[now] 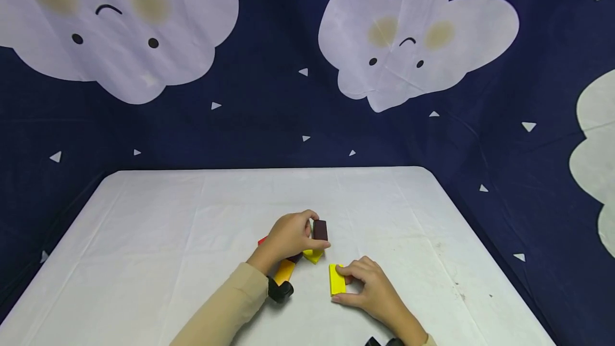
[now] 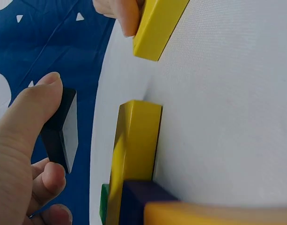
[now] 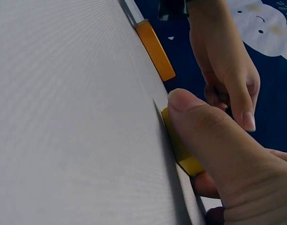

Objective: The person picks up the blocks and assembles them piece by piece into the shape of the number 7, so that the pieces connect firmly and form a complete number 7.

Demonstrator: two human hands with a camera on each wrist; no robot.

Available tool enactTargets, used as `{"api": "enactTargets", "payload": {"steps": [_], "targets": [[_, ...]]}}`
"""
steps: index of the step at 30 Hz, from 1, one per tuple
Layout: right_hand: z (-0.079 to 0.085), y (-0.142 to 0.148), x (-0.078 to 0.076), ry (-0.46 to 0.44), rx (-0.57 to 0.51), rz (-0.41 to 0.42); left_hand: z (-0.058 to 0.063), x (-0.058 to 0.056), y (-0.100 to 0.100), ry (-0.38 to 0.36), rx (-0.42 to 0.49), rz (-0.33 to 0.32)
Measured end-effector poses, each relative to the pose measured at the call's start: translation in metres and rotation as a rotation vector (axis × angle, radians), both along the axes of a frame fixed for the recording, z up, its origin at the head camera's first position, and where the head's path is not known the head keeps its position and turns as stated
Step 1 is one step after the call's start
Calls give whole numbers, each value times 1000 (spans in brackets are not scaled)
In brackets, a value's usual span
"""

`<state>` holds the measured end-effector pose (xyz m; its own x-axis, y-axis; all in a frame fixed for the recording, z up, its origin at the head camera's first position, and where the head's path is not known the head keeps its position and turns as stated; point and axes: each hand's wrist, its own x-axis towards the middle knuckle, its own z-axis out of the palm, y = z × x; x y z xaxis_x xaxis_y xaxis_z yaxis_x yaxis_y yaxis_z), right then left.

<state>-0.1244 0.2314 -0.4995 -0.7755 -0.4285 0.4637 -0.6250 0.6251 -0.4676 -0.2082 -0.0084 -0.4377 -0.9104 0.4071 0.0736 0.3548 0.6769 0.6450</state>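
Right now the left hand [image 1: 290, 234] pinches a dark block [image 1: 320, 230] between thumb and fingertips, at the far side of a small cluster. The right hand [image 1: 367, 284] grips a yellow block [image 1: 337, 280], thumb at its near end, just right of the cluster and nearer; whether that block touches the table [image 1: 144, 218] I cannot tell.

The dark block is held only by its ends, so uneven pressure could make it swivel or slip. Dropped, it might knock the second yellow [image 1: 313, 256], and with it the second dark [image 1: 294, 257] and the green [image 2: 104, 202] close by. The wrist camera [image 1: 280, 290] on the left arm looks like the likelier culprit: it sits right by the orange block [image 1: 284, 272], and a careless pull back could sweep that piece askew. The left hand also hides most of the red [image 1: 261, 240], so a nudge there could go unnoticed.

The gap between the hands is narrow, and bringing them together might bump fingers. The left, right and far edges lie well apart from the blocks, leaving room on those sides; the near edge is out of view. The backdrop [image 1: 269, 111] rises beyond the far edge.
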Motion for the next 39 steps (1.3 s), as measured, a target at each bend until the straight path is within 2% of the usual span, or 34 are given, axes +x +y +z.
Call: {"api": "enactTargets", "payload": {"steps": [7, 14, 23, 32, 39], "targets": [[-1, 0, 0, 6, -3, 2, -4, -6, 15, 57, -92, 6], [-1, 0, 0, 25, -15, 20, -6, -10, 25, 70, -109, 6], [-1, 0, 0, 28, -19, 23, -9, -14, 34, 44, -119, -9], [-1, 0, 0, -17, -2, -5, -11, -17, 39, 31, -142, -11], [0, 0, 0, 5, -11, 8, -15, -19, 42, 23, -158, -21]]}}
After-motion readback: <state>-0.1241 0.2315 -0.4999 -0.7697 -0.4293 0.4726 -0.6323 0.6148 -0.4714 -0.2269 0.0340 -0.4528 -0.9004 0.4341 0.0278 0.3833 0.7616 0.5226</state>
